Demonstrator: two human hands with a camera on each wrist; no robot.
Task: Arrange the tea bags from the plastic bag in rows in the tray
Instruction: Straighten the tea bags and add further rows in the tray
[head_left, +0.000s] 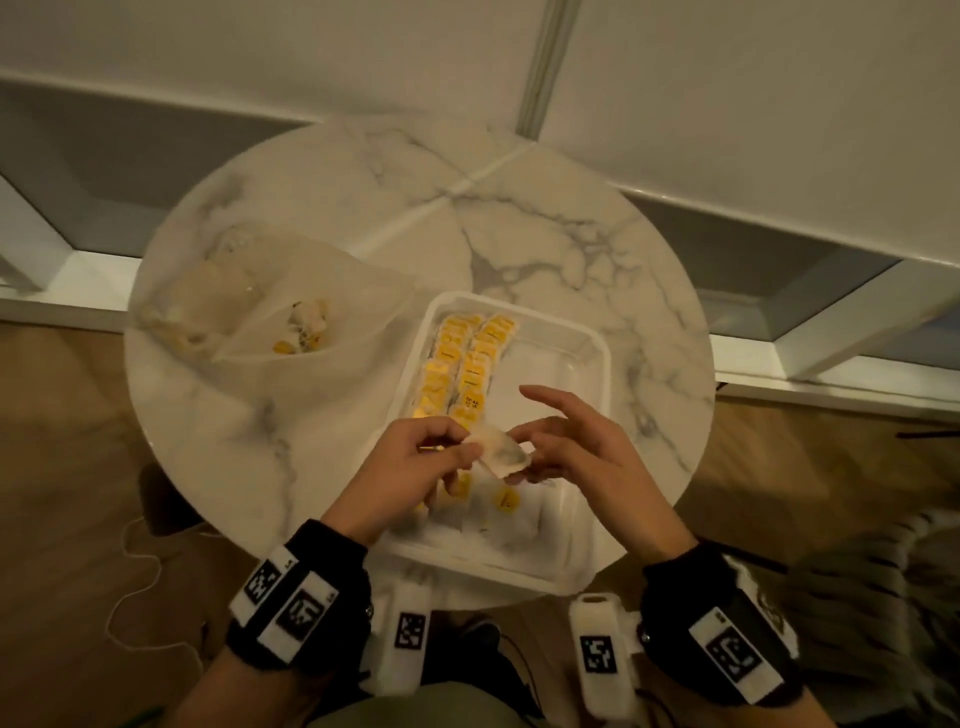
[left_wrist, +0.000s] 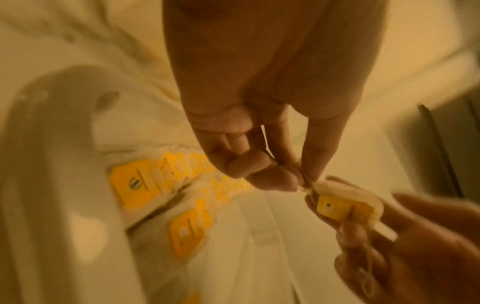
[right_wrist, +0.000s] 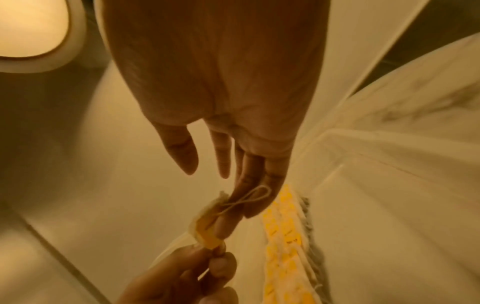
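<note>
A pale tea bag (head_left: 501, 449) with a yellow tag (left_wrist: 335, 207) hangs between both hands over the near half of the white tray (head_left: 597, 353). My left hand (head_left: 465, 447) pinches its left corner. My right hand (head_left: 524, 452) holds its right end in the fingertips, with one finger stretched out above, and the string (right_wrist: 249, 199) loops over those fingers. Two rows of yellow-tagged tea bags (head_left: 462, 364) lie along the tray's left side. Loose tea bags (head_left: 506, 501) lie in the tray below my hands. The clear plastic bag (head_left: 291, 312) at the left holds a few more.
Everything stands on a round marble table (head_left: 363, 182). The tray's right half (head_left: 550, 374) shows bare white plastic. A thin white cable (head_left: 135, 571) trails over the wooden floor at the left. A white wall with a ledge runs behind the table.
</note>
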